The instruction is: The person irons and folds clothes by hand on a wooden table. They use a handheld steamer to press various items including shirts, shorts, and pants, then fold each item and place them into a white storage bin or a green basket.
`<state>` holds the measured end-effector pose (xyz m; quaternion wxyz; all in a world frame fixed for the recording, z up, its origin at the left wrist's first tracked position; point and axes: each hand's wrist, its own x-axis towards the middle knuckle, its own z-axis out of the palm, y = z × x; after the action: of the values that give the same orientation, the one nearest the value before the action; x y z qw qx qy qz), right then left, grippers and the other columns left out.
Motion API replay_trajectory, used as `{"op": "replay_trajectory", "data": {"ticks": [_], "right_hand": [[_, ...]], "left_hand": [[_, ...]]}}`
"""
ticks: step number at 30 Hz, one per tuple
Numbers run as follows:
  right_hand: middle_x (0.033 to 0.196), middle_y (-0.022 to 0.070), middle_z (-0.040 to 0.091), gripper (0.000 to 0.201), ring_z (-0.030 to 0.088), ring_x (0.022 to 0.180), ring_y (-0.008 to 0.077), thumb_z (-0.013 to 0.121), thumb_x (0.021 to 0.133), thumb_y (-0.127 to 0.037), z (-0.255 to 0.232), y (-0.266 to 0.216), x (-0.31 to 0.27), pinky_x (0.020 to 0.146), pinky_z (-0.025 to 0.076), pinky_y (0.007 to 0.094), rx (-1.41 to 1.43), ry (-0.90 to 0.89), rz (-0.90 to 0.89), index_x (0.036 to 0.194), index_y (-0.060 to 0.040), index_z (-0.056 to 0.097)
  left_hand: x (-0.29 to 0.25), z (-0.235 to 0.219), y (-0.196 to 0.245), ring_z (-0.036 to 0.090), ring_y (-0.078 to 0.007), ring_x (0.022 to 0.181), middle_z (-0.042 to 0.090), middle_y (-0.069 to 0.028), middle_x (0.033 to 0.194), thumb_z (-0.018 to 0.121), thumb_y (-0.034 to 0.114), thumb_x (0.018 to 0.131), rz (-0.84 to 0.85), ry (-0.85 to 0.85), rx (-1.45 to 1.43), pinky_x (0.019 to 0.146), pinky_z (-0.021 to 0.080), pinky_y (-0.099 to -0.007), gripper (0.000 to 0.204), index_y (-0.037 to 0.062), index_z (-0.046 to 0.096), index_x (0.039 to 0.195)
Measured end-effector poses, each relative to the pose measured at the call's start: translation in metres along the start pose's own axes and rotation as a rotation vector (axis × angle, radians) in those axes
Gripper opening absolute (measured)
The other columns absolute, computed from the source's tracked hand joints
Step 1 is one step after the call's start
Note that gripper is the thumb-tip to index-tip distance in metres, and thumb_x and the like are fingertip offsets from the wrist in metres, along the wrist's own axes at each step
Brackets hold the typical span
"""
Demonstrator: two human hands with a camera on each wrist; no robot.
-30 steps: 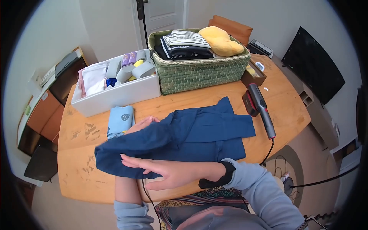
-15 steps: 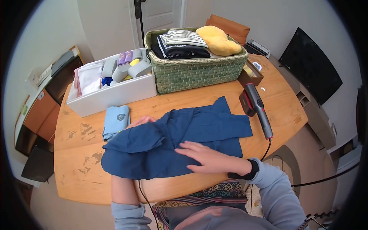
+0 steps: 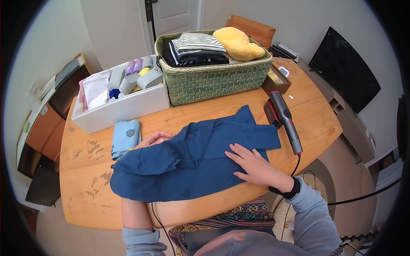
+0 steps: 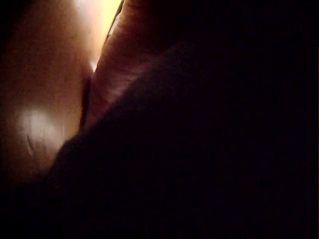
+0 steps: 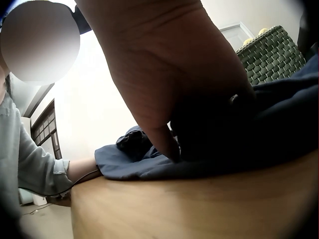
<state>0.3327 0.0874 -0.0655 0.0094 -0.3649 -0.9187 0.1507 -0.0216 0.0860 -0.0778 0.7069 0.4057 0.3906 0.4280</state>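
A dark blue garment (image 3: 209, 149) lies spread on the wooden table, its left part bunched up and folded over. My left forearm passes under that bunched part. Beyond its far edge the left hand (image 3: 156, 138) shows with fingers loosely bent; the rest is covered by cloth. Dark fabric fills most of the left wrist view. My right hand (image 3: 256, 167) rests on the right part of the garment, palm down, fingers spread. In the right wrist view its thumb touches the blue cloth (image 5: 134, 167) close to the table edge.
A folded light blue cloth (image 3: 126, 135) lies left of the garment. Behind stand a white box (image 3: 124, 113) of rolled items and a green woven basket (image 3: 218, 83) of folded clothes. A handheld garment steamer (image 3: 285, 121) with a cord lies at the right.
My right hand has moved from the garment's left end across to its right part and come down on the cloth. The raised left end has sunk and folded over.
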Motion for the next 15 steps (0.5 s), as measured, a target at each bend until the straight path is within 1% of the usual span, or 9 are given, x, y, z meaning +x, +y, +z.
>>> {"op": "replay_trajectory", "data": {"ticks": [1,2,4,5,7,8,10,13,15], "right_hand": [[0.148,0.0161,0.027,0.066,0.024,0.138,0.0313,0.063,0.083,-0.026,-0.002,0.001,0.000,0.105,0.028,0.0510,-0.001,-0.011,0.039,0.141,-0.0121,0.034],[0.148,0.0161,0.027,0.066,0.024,0.138,0.0313,0.063,0.083,-0.026,-0.002,0.003,-0.001,0.105,0.028,0.0510,-0.001,-0.010,0.039,0.141,-0.0121,0.034],[0.148,0.0134,0.028,0.065,0.023,0.138,0.0300,0.064,0.083,-0.029,-0.001,0.009,-0.001,0.104,0.027,0.0544,-0.020,0.057,0.109,0.140,-0.0145,0.035],[0.148,0.0134,0.028,0.065,0.023,0.138,0.0300,0.064,0.083,-0.029,-0.001,0.013,0.000,0.104,0.027,0.0544,-0.019,0.056,0.110,0.140,-0.0145,0.035],[0.146,0.0172,0.030,0.065,0.026,0.137,0.0318,0.064,0.083,-0.030,-0.002,0.021,0.000,0.102,0.031,0.0542,-0.063,0.116,0.117,0.138,-0.0090,0.037],[0.146,0.0172,0.030,0.065,0.026,0.137,0.0318,0.064,0.083,-0.030,-0.002,0.024,-0.001,0.102,0.031,0.0542,-0.062,0.116,0.118,0.138,-0.0090,0.037],[0.149,0.0126,0.027,0.067,0.024,0.138,0.0293,0.065,0.083,-0.032,-0.003,0.027,-0.003,0.105,0.025,0.0542,-0.032,0.088,0.165,0.140,-0.0146,0.036],[0.149,0.0124,0.026,0.067,0.023,0.139,0.0294,0.065,0.083,-0.031,-0.008,0.029,-0.008,0.105,0.024,0.0551,-0.060,0.072,0.205,0.141,-0.0150,0.035],[0.148,0.0129,0.028,0.065,0.025,0.138,0.0298,0.064,0.084,-0.030,-0.010,0.031,-0.011,0.106,0.024,0.0539,-0.063,0.089,0.203,0.140,-0.0139,0.036]], "left_hand": [[-0.001,0.001,0.001,0.058,-0.0094,0.091,0.061,-0.0041,0.101,0.048,0.022,0.097,-0.001,-0.001,0.001,0.079,0.047,-0.0216,0.028,0.0017,0.049,0.116],[-0.002,0.002,0.001,0.058,-0.0086,0.089,0.060,-0.0034,0.101,0.047,0.022,0.098,0.010,-0.005,-0.024,0.078,0.047,-0.0208,0.027,0.0016,0.049,0.116],[-0.005,0.008,0.003,0.058,-0.0078,0.088,0.060,-0.0028,0.101,0.047,0.022,0.098,0.019,-0.008,-0.049,0.077,0.047,-0.0201,0.027,0.0015,0.049,0.115],[-0.007,0.014,0.005,0.058,-0.0069,0.087,0.059,-0.0022,0.101,0.047,0.022,0.098,0.027,0.007,-0.087,0.076,0.047,-0.0190,0.027,0.0016,0.049,0.115],[-0.007,0.014,0.005,0.058,-0.0060,0.086,0.059,-0.0016,0.101,0.047,0.022,0.098,0.034,0.021,-0.124,0.075,0.047,-0.0179,0.027,0.0018,0.049,0.115],[-0.005,0.009,0.003,0.057,-0.0053,0.085,0.058,-0.0013,0.101,0.047,0.022,0.098,0.016,0.012,-0.118,0.074,0.047,-0.0170,0.026,0.0020,0.049,0.115],[-0.002,0.003,0.001,0.057,-0.0046,0.084,0.058,-0.0010,0.101,0.047,0.022,0.098,-0.003,0.004,-0.110,0.074,0.047,-0.0161,0.026,0.0023,0.049,0.115],[0.003,-0.002,-0.001,0.057,-0.0049,0.086,0.058,-0.0013,0.102,0.046,0.022,0.099,-0.012,-0.008,-0.116,0.076,0.047,-0.0170,0.026,0.0025,0.050,0.115],[0.005,-0.008,-0.005,0.057,-0.0056,0.089,0.058,-0.0018,0.104,0.045,0.023,0.099,0.014,0.017,-0.022,0.078,0.047,-0.0183,0.027,0.0023,0.050,0.117]]}}
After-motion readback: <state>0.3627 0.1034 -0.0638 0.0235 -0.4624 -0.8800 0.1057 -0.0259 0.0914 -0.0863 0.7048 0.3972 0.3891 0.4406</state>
